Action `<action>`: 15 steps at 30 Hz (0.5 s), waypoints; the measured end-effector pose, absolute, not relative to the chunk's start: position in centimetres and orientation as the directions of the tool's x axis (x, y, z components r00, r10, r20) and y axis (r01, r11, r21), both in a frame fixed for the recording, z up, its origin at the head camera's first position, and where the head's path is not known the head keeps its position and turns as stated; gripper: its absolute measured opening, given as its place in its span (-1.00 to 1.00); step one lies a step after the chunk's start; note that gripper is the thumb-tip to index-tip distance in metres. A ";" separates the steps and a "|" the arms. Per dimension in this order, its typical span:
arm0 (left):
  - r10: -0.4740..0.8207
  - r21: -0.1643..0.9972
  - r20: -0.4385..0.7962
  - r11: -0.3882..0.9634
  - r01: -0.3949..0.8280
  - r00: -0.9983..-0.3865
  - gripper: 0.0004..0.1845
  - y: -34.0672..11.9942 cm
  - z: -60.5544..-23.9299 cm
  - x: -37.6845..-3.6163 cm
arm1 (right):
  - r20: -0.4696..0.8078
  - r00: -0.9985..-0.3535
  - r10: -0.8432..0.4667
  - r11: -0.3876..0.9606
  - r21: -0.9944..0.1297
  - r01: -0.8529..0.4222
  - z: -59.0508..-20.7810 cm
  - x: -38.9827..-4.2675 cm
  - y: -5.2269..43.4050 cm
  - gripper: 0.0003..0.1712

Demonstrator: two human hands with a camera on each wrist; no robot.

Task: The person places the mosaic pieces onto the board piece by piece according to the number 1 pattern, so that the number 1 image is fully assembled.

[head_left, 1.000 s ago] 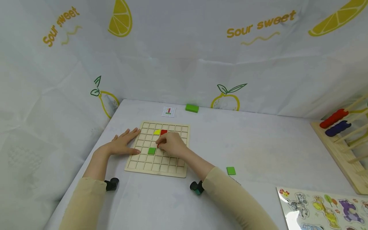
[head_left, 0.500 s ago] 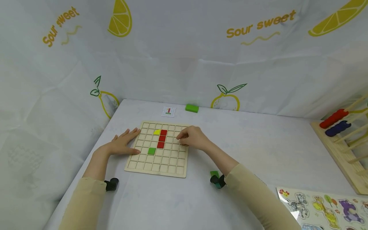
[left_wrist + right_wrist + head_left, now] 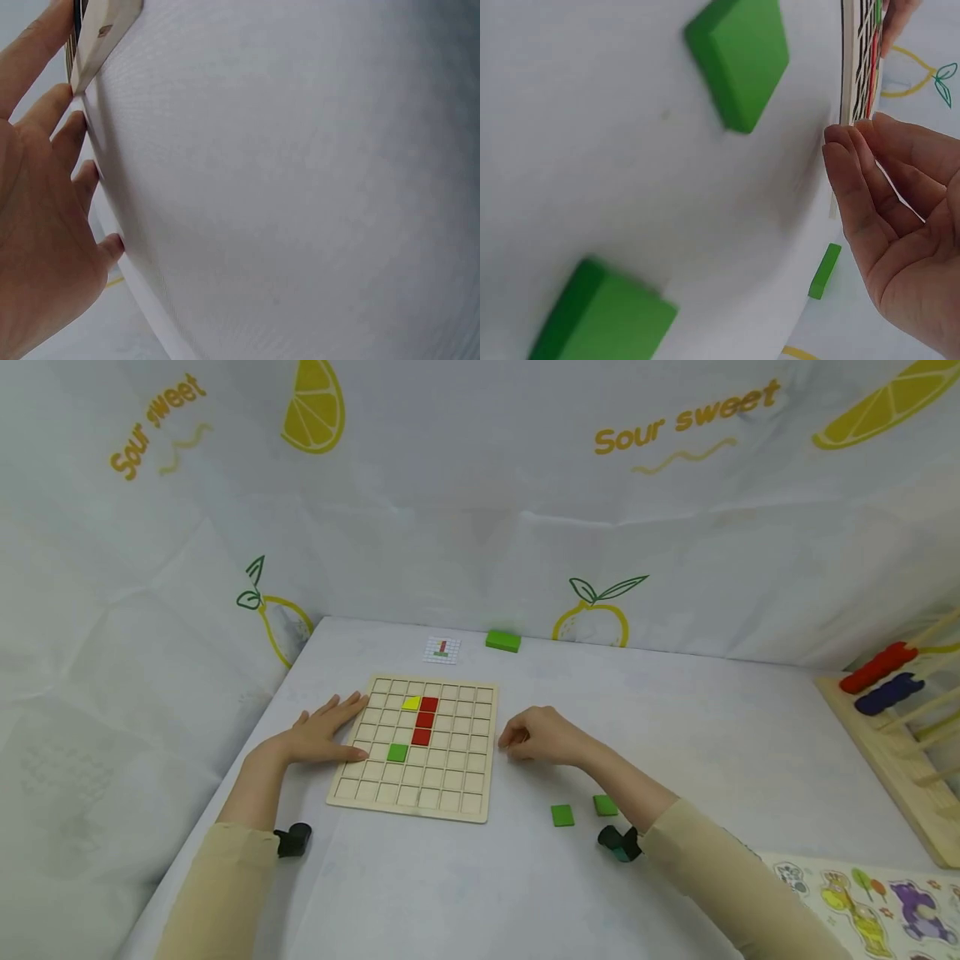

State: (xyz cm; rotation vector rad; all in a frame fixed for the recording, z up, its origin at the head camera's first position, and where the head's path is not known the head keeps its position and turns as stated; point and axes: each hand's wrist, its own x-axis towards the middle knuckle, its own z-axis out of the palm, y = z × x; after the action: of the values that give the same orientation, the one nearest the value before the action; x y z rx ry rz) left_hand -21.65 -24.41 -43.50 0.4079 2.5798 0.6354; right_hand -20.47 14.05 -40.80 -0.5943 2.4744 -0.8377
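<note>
A wooden grid board [image 3: 408,812] lies on the white table. It holds a column of three red tiles [image 3: 424,720], a yellow tile [image 3: 410,702] and a green tile [image 3: 397,752]. My left hand [image 3: 330,731] lies flat, its fingers touching the board's left edge [image 3: 105,30]. My right hand [image 3: 525,742] rests on the table just right of the board, fingers relaxed and holding nothing. In the right wrist view the right hand [image 3: 900,210] is empty beside the board's edge [image 3: 855,67]. Two loose green tiles [image 3: 562,815] [image 3: 605,805] lie near my right forearm.
A small pattern card [image 3: 442,650] and a green block [image 3: 502,641] sit behind the board by the backdrop. A wooden rack with red and blue pieces [image 3: 892,727] stands at the right edge. An animal puzzle [image 3: 870,902] lies at the lower right.
My right hand left the red tiles and drew back to the right, off the board. The whole red column now shows, and a second green tile has come into view. The left hand stayed still.
</note>
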 end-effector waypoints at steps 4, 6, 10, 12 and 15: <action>0.382 0.497 -0.354 0.850 0.175 -0.853 0.09 -24.3 -43.3 -21.7 | -0.322 -0.763 -0.561 0.730 -0.627 -0.272 -40.7 -20.0 15.4 -0.91; 0.381 0.497 -0.354 0.850 0.173 -0.854 0.09 -24.3 -43.3 -21.7 | -0.351 -0.737 -0.577 0.733 -0.620 -0.279 -40.7 -19.8 16.0 -0.94; 0.379 0.495 -0.355 0.852 0.172 -0.855 0.09 -24.3 -43.4 -21.7 | -0.394 -0.689 -0.609 0.732 -0.613 -0.297 -40.7 -19.4 16.9 -0.98; 0.378 0.493 -0.355 0.853 0.172 -0.855 0.09 -24.3 -43.5 -21.7 | -0.402 -0.676 -0.617 0.731 -0.611 -0.304 -40.6 -19.2 17.3 -0.97; 0.378 0.494 -0.355 0.852 0.172 -0.855 0.09 -24.3 -43.5 -21.7 | -0.413 -0.667 -0.620 0.731 -0.613 -0.300 -40.6 -18.9 17.7 -0.96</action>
State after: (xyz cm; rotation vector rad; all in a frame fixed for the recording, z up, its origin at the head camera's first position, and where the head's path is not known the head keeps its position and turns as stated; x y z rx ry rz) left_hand -21.73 -24.30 -43.55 0.4051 2.5799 0.6306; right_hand -18.85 17.71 -40.65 -0.6930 2.3113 -0.6762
